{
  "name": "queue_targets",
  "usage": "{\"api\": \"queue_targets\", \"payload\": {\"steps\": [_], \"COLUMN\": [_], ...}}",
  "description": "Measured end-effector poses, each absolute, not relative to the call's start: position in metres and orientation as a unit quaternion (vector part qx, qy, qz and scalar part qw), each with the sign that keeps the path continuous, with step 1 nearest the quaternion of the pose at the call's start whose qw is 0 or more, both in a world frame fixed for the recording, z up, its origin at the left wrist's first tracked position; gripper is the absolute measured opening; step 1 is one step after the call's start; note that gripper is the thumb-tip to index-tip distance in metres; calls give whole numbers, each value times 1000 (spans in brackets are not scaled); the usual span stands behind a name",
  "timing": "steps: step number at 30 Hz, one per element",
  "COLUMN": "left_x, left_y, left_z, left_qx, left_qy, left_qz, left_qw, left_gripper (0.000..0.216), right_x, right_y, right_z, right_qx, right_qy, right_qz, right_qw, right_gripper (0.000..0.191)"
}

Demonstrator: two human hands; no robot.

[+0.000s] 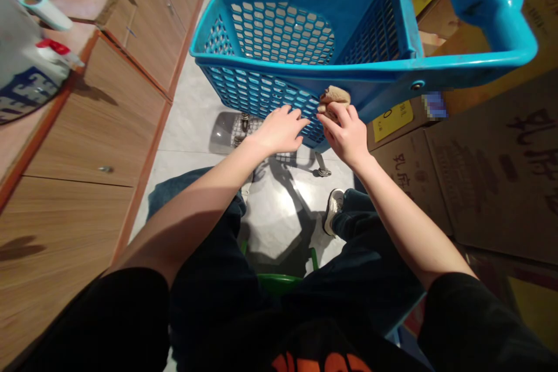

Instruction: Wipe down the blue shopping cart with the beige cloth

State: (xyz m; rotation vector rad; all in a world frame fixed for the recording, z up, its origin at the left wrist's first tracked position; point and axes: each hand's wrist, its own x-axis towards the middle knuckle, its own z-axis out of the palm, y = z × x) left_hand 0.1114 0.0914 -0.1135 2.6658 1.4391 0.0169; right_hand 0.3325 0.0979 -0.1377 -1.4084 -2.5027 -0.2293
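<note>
A blue plastic shopping cart (366,74) with perforated walls stands in front of me, its handle toward the right. My right hand (349,133) presses a tan cloth (335,96) against the cart's near side, fingers closed on it. Just left of it, my left hand (283,129) lies with fingers spread on the perforated wall and holds nothing. The cart's inside shows no goods in the part I can see. Its casters stand on the floor below.
Wooden cabinets (100,116) line the left, with large white jugs (26,70) on top. Stacked cardboard boxes (479,168) with yellow labels rise at the right. A green seat (279,283) shows between my legs. Grey tiles (279,197) form the floor.
</note>
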Motion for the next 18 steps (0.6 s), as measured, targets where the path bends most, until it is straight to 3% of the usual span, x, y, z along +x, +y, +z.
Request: {"api": "queue_targets", "payload": {"steps": [10,18], "left_x": [130,145], "left_y": [78,70], "left_z": [-114,-116], "left_qx": [901,919], "left_qy": [431,393], "left_qz": [4,-12], "left_qw": [48,31], "left_gripper": [40,39], "right_x": [337,364], "right_y": [83,75], "right_z": [-161,-135], "right_qx": [-461,-478], "right_qy": [-884,-866], "right_qz": [-59,-53], "right_qw": [56,134], "right_gripper": [42,30]}}
